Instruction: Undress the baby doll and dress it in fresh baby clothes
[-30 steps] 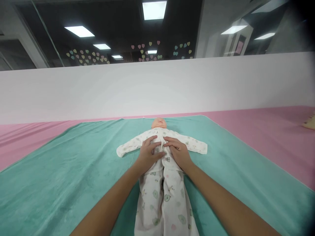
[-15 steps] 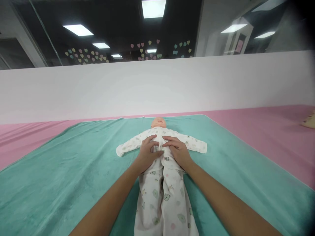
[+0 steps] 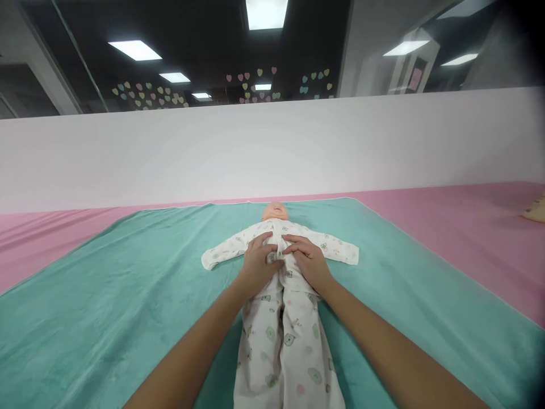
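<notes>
Doll (image 3: 287, 307) lies on its back, straight ahead of you, legs running out the bottom of view. It wears a white cotton long-sleeved top (image 3: 290, 281) and loose white trousers (image 3: 293, 349), both with green-and-pink animal prints. Your left hand (image 3: 256, 264) rests on the top, grip spread, thumb apart from forefinger, tips by the front opening (image 3: 280, 247). Your right hand (image 3: 314, 266) meets it from the other side, fingers bent over the fabric, thumb hidden; can't tell if that grip pinches cloth. Fingertips of both hands near each other, a narrow gap between. Sleeves stick out sideways, past your wrists. Under it all, teal plush blanket (image 3: 140, 289); it spreads broadly on both sides of your forearms. Bald pinkish head (image 3: 276, 212) sits near the far white-trimmed edge. Beyond that, thin strip of pink sheet (image 3: 451, 227), then plain white wall (image 3: 255, 156) closes off the far side. Pink widens toward either side. Beige object (image 3: 537, 210), cut by the frame, far right.
</notes>
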The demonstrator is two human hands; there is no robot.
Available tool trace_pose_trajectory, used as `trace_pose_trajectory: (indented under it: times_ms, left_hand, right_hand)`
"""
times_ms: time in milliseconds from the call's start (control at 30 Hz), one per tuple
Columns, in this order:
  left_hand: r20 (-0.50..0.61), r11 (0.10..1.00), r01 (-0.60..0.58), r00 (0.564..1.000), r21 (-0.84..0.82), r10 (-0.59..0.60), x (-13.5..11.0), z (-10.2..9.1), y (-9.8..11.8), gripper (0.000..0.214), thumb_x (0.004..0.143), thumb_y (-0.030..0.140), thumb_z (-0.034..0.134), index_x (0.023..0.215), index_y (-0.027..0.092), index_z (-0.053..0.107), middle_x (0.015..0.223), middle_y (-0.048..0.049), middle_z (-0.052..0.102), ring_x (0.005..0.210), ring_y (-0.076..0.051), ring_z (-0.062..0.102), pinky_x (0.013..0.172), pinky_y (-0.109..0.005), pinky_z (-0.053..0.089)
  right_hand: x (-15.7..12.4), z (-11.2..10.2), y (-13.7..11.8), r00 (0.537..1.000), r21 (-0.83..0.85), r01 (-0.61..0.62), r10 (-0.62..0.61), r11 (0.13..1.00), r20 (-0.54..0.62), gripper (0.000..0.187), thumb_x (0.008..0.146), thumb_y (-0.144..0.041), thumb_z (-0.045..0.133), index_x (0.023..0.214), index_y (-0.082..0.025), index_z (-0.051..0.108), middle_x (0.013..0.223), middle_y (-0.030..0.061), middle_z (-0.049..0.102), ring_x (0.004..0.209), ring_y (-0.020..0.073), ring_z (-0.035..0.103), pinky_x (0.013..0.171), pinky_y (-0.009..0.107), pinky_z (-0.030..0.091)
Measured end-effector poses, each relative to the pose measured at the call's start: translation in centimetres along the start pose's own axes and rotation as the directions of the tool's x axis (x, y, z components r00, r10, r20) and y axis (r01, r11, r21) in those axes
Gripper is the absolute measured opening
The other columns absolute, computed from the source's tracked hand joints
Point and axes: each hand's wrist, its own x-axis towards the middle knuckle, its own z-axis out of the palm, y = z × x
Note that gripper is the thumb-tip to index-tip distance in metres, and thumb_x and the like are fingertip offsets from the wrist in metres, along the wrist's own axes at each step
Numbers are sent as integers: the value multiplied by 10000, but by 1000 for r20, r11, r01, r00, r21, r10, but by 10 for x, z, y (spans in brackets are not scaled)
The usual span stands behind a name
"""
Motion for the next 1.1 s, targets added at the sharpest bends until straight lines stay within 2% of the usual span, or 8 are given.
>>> trace_pose_trajectory:
  times_ms: [333, 467, 600, 800, 1100]
  left_hand:
    - [-14, 993, 22, 1000, -112, -24, 0, 0, -3, 97, 731, 249, 609, 825, 233, 591, 1377, -8, 369, 1275, -257, 305, 1012, -430, 320]
    - [-101, 994, 0, 995, -113, -12, 0, 6, -6, 148, 714, 247, 635, 847, 224, 574, 1327, -24, 414, 1235, -232, 359, 1016, -414, 315]
    - [-149, 993, -15, 989, -113, -2, -1, 10, -7, 102, 729, 261, 628, 787, 213, 559, 1288, -17, 444, 1215, -202, 380, 1015, -384, 312]
    - [-133, 993, 10, 991, -121, -26, 0, 7, -4, 36, 737, 243, 609, 743, 211, 593, 1303, -13, 444, 1205, -217, 395, 1005, -390, 316]
    - [-84, 966, 57, 993, -252, -80, -2, 2, -4, 47, 746, 272, 598, 734, 235, 623, 1318, 24, 434, 1203, -233, 397, 1011, -396, 313]
  right_hand:
    - [1, -1, 1, 1000, -21, 12, -12, 1000, 24, 323, 760, -96, 394, 717, -241, 680, 1156, -39, 576, 1137, 133, 478, 1047, 341, 332]
    - [1, -1, 2, 1000, -21, 12, -11, 1000, 25, 323, 756, -91, 395, 724, -242, 679, 1157, -43, 576, 1135, 128, 477, 1046, 335, 329]
    - [1, -2, 1, 1000, -23, 15, -14, 1000, 24, 316, 751, -92, 400, 729, -241, 678, 1155, -41, 577, 1127, 129, 481, 1037, 331, 337]
    - [1, -2, 1, 1000, -24, 4, -4, 1000, 19, 315, 746, -91, 397, 716, -242, 672, 1150, -46, 580, 1126, 126, 482, 1034, 326, 338]
    - [1, -1, 1, 1000, -29, 1, -1, 1000, 28, 319, 751, -94, 394, 719, -249, 671, 1156, -57, 574, 1131, 118, 476, 1038, 319, 332]
